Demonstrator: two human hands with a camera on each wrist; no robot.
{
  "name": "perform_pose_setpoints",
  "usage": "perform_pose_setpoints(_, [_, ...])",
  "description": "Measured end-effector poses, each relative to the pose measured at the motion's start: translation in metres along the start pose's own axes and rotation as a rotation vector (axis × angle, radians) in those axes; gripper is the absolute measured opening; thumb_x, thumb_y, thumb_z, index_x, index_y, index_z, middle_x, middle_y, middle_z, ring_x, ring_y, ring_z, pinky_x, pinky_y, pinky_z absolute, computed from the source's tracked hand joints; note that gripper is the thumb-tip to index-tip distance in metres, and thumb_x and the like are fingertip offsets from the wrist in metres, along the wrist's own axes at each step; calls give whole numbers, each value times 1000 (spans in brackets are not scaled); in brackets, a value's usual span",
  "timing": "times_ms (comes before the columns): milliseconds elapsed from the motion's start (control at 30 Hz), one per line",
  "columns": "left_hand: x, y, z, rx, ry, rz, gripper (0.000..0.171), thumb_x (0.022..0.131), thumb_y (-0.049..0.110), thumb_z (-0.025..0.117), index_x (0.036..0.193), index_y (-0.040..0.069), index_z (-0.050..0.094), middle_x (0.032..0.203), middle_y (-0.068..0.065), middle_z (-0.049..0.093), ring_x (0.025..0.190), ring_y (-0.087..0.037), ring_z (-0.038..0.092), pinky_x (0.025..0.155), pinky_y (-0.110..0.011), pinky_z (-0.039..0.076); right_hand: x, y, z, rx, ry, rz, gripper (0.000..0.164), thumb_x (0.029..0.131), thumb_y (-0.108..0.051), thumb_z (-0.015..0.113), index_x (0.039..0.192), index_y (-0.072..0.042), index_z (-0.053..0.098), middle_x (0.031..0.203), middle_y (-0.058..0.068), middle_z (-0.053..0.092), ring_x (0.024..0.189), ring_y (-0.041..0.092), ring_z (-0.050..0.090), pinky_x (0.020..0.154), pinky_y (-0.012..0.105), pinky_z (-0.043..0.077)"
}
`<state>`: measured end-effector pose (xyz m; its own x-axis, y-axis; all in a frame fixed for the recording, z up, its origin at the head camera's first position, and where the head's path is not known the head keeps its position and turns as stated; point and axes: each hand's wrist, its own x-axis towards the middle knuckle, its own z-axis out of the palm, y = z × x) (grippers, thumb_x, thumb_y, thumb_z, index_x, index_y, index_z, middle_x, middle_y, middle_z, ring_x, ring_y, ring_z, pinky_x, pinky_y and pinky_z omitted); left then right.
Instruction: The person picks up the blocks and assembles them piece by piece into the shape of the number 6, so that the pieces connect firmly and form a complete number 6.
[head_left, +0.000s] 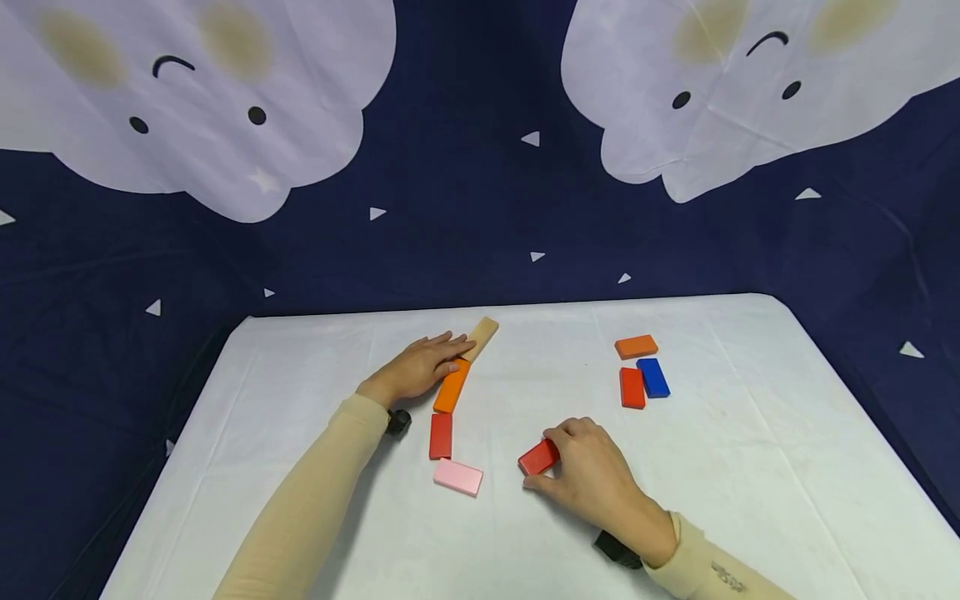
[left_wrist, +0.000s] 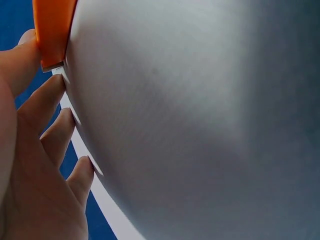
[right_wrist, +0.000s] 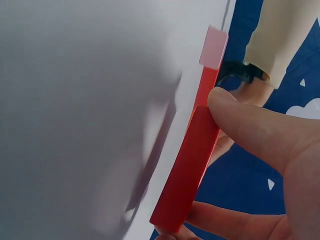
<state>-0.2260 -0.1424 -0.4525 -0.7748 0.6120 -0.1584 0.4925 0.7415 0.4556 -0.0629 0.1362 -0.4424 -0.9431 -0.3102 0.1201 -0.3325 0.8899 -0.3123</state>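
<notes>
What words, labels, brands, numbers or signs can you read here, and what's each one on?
Nothing is legible.
Right sleeve: a small dark mark, possibly lettering, too small and blurred to read.
Red block in the right hand: no lettering shows.
Dark-blue cloth: printed cloud faces and triangles, no words or numbers visible.

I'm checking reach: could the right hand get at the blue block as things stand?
Probably, once it lets go: the right hand holds a red block. Another red block sits close left of the blue block, whose right side looks open.
</notes>
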Motion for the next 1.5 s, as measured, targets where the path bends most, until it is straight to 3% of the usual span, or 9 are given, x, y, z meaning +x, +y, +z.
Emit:
perform_pose_setpoints(333, [-1,2,-1,-3,-1,6,51,108,28,47,158,22,37,161,-4,34,152,-28,22,123,-52,13,1,-11,7,-3,9,-55,55,63,-48,93,94,-6,74,90,4,66,84,21,57,78,37,50])
perform_pose_setpoints(900, [-2,1,0,13,-2,-1,51,108,29,46,158,22,36,162,-2,33,152,-27,22,123,-51,13,7,-25,14,11,-101,-106,60,68,-51,90,100,-3,74,93,7,67,87,21,57,80,38,51])
perform_pose_setpoints(1500, [-1,1,0,11,-8,-11,50,109,30,45,158,23,36,163,-2,31,152,-26,21,124,-50,12,12,-29,18,-11,-121,-146,63,66,-55,90,100,-3,74,91,6,67,83,20,56,76,35,49])
